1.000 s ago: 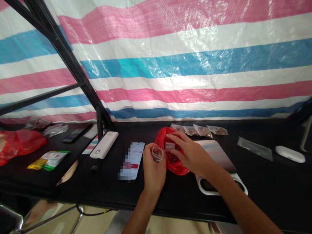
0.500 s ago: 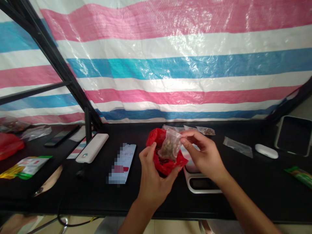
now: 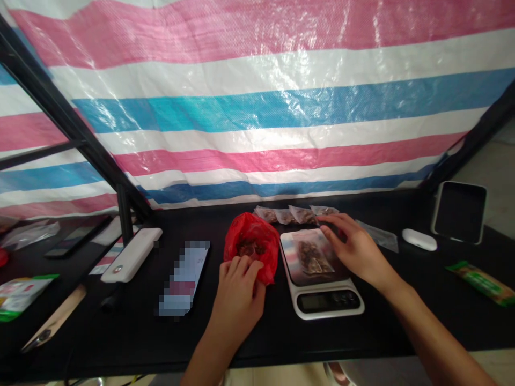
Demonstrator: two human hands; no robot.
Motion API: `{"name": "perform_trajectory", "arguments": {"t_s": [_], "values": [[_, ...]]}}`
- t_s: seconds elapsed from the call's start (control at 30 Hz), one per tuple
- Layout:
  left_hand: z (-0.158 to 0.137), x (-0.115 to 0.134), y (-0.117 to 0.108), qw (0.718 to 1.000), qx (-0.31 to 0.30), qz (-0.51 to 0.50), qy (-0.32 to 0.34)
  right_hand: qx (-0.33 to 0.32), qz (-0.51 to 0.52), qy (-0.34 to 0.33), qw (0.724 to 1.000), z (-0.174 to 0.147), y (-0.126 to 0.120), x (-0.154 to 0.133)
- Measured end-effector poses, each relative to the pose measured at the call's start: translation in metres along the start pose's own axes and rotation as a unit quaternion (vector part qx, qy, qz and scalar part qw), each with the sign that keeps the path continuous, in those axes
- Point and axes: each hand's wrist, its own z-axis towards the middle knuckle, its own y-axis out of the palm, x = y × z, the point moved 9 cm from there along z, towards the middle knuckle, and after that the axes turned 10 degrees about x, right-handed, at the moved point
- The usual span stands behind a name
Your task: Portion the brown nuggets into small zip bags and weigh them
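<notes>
A red plastic bag (image 3: pixel 271 241) stands on the black table with its mouth up, and dark brown dried bits show inside. My left hand (image 3: pixel 240 281) has its fingers curled over the bag's near rim. Just to the right, a small clear plastic bag of brown dried pieces (image 3: pixel 311 254) lies on the plate of a white kitchen scale (image 3: pixel 300 308). Over the scale's right edge is my right hand (image 3: pixel 356 246), thumb and fingers apart, holding nothing. The scale's display looks dark, and I can make out no digits.
Several filled clear bags (image 3: pixel 303 214) lie in a row behind the scale. An empty clear bag (image 3: pixel 380 236), a white case (image 3: pixel 419 239), a dark-screened device (image 3: pixel 459 212) and a green packet (image 3: pixel 480 282) are right. A phone (image 3: pixel 185 279) and white power bank (image 3: pixel 132 254) are left.
The small clear bag has gone from my right hand onto the scale. The red bag has come down onto the table, my left hand still on its rim. The view has shifted slightly right.
</notes>
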Motion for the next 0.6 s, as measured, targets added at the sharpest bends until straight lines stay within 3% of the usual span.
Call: {"name": "perform_trajectory", "arguments": {"t_s": [0.13,0.3,0.6], "values": [[0.001,-0.005,-0.010,0.998,0.020,0.065,-0.009,0.084,-0.016,0.001,0.996,0.005,-0.028,0.011],[0.001,0.003,-0.021,0.998,0.050,0.025,-0.014,0.155,-0.024,0.016,0.988,0.005,-0.046,0.019],[0.002,0.026,-0.038,0.986,0.144,-0.075,0.036,0.109,0.005,0.025,0.994,0.004,-0.030,0.011]]}}
